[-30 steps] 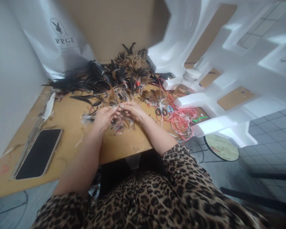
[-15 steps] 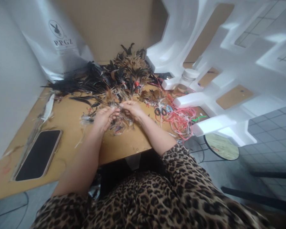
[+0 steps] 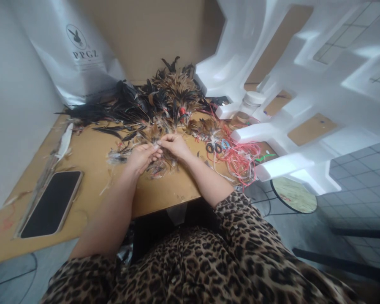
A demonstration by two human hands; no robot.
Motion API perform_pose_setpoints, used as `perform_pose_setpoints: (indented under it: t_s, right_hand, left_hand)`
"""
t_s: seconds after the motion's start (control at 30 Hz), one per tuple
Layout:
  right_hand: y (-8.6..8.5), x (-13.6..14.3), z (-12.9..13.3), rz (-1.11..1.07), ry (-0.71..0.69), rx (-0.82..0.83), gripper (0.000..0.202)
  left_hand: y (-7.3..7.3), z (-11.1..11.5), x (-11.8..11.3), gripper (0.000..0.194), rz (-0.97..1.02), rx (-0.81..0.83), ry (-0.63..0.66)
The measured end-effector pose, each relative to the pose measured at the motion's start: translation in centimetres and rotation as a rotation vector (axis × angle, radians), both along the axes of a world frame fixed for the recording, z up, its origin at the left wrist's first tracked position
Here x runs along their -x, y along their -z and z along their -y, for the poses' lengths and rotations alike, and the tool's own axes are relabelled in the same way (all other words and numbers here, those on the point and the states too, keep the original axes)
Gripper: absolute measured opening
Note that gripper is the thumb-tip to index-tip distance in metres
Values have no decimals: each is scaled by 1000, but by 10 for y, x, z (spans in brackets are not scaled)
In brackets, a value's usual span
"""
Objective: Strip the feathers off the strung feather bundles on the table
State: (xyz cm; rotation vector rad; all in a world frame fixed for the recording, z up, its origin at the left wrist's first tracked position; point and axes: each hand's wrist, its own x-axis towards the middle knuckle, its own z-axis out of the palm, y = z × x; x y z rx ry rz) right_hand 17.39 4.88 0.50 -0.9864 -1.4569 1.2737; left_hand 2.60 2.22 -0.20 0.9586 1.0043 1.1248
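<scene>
My left hand and my right hand meet over the table, both closed in a pinch. Their fingertips nearly touch at the base of some small brown feathers, which fan out just beyond them. Exactly where each finger grips is blurred. Beneath the hands lie loose pale and dark feathers. Past them rises a heap of brown and black feather bunches, one bound with red. Long black feathers spread out to its left.
A phone lies at the left, near a white feather. To the right are dark-handled scissors, tangled pink string and a lidded jar. White foam packing juts over the right edge. A silver bag stands behind.
Both hands have shifted very slightly to the right, their fingertips still together at the feathers. The things on the table look the same.
</scene>
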Motion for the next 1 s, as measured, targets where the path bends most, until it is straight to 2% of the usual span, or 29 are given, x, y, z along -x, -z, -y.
perform_pose_setpoints:
  t_s: [0.13, 0.27, 0.43, 0.53, 0.7, 0.77, 0.83, 0.9, 1.0]
  right_hand:
    - [-1, -3, -2, 10, 49, -7, 26]
    - [-8, -18, -6, 129, 82, -28, 26]
    - [-16, -40, -8, 666, 1, -170, 14]
    - [-17, -41, -6, 894, -1, -207, 15]
    - [-11, -29, -2, 1000, -32, -180, 22]
    - [-8, -24, -1, 1046, -28, -198, 20]
    - [-7, -22, 0, 1078, -18, -218, 16]
    - [-7, -23, -1, 1061, -19, -218, 15]
    - [-9, -27, -3, 925, -12, -195, 15]
  left_hand:
    - [-1, 0, 1, 19, -22, -33, -16]
    - [-3, -2, 2, 19, 35, -18, -111]
    - [-6, -5, 5, 14, 112, 6, -206]
    - [-5, -5, 6, 12, 130, -3, -190]
    - [-5, 3, 3, 16, 98, 39, 91]
    - [-4, 5, 1, 17, 65, 69, 164]
    - [-4, 6, 0, 17, 25, 101, 147]
    - [-2, 5, 0, 14, -4, 122, 64]
    - [1, 0, 3, 11, -51, 108, -78]
